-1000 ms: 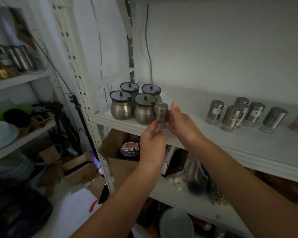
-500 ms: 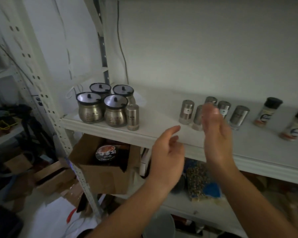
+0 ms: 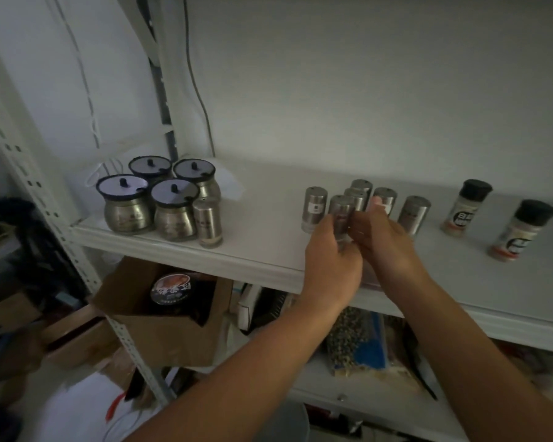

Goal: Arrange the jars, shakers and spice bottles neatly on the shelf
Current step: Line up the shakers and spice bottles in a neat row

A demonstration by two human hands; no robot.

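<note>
On the white shelf [image 3: 262, 247], several round steel jars with dark lids [image 3: 160, 199] stand grouped at the left, with one steel shaker [image 3: 207, 222] beside them. Mid-shelf stands a cluster of steel shakers [image 3: 361, 196]. My left hand [image 3: 332, 253] and my right hand [image 3: 383, 244] both close around the front shaker [image 3: 341, 212] of that cluster. Another shaker [image 3: 414, 215] stands to the right. Two black-capped spice bottles [image 3: 466, 205] [image 3: 521, 231] lean at the far right.
A white perforated shelf post [image 3: 45, 199] runs down the left. Below the shelf sit an open cardboard box [image 3: 160, 327] holding a dark round tin, bags of dried goods [image 3: 358, 339] and other packages. Cables hang down the back wall.
Both hands left the shaker placed beside the jars, swung right across the shelf, and now close on the front shaker of the middle cluster. The view has panned right.
</note>
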